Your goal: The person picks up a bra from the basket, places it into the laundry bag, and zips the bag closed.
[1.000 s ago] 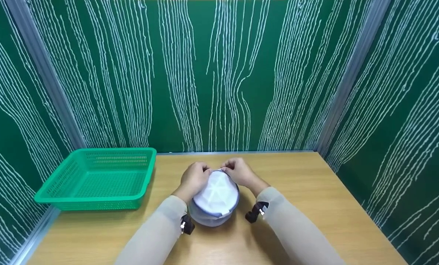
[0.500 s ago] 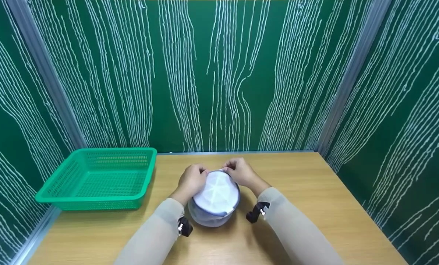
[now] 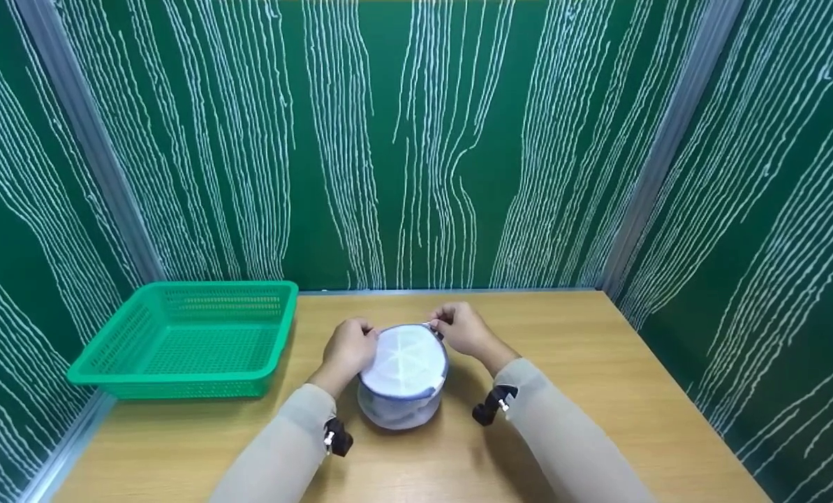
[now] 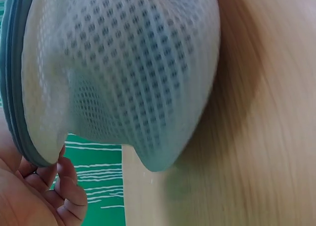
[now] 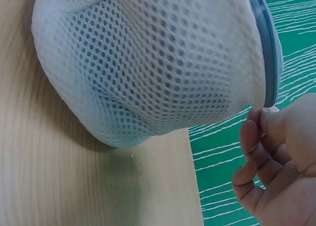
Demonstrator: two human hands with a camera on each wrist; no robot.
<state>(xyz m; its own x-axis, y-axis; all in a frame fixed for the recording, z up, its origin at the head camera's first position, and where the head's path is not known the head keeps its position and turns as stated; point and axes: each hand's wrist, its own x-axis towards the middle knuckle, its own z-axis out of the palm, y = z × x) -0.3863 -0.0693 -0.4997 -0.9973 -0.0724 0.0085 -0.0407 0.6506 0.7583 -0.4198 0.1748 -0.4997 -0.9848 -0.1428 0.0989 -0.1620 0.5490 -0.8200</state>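
A round white mesh laundry bag stands on the table between my hands. Its pale flat lid faces up, ringed by a blue zipper band. With thumb and fingers my left hand grips the rim at the far left; the left wrist view shows its fingers curled below the band. My right hand pinches the rim's far right, thumb against forefinger, the other fingers loosely bent. A small dark spot shows beside those fingertips; what it is I cannot tell. The bag's mesh side sags inward in both wrist views.
A green plastic basket with perforated walls sits at the table's left rear. Green panels with white wavy lines enclose the wooden table at the back and sides. Black camera mounts are strapped to both wrists.
My left hand has slid left and slightly nearer along the rim. The bag has shifted a little left and its lid lies flatter. My right hand has moved slightly right, still pinching.
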